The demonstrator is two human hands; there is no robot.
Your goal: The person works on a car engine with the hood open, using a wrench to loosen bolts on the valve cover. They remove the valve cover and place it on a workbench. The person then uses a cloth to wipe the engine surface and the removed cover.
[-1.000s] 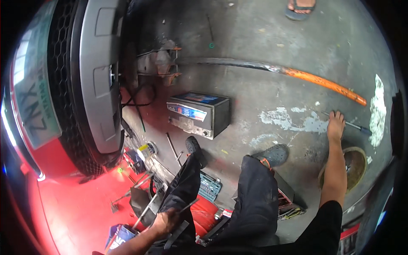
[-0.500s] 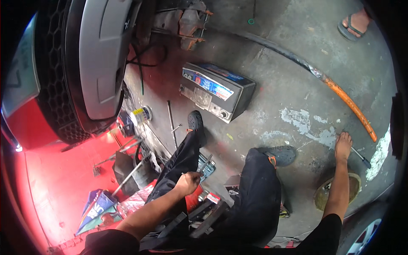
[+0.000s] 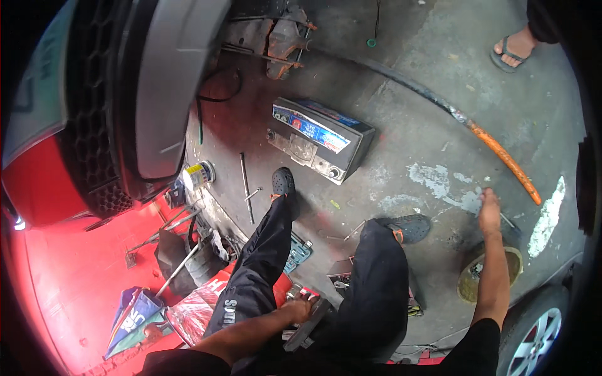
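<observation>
My left hand (image 3: pixel 300 308) is low between my legs, fingers curled beside a red-and-white small box (image 3: pixel 308 292) and a dark metal bar (image 3: pixel 315 321); its contents are unclear. At right, my right hand (image 3: pixel 488 203) is low over the floor at a screwdriver-like tool (image 3: pixel 510 224); blurred fingers hide whether they grip it. Beyond my feet lies a black battery (image 3: pixel 320 141). An orange-and-black bar (image 3: pixel 501 156) runs past my right hand, above a yellowish basin (image 3: pixel 467 279).
A red vehicle's bumper (image 3: pixel 169 94) looms upper left, near a rusty metal assembly (image 3: pixel 285 44), white can (image 3: pixel 198 175) and scattered tools (image 3: pixel 246 188). Another person's sandalled foot (image 3: pixel 511 50) stands upper right. A wheel (image 3: pixel 536 332) is lower right, a red surface (image 3: pixel 69 282) lower left.
My left hand has moved down and right, and the long tool it held no longer shows in it. My right hand stays by the floor tool. The other person's foot has shifted slightly.
</observation>
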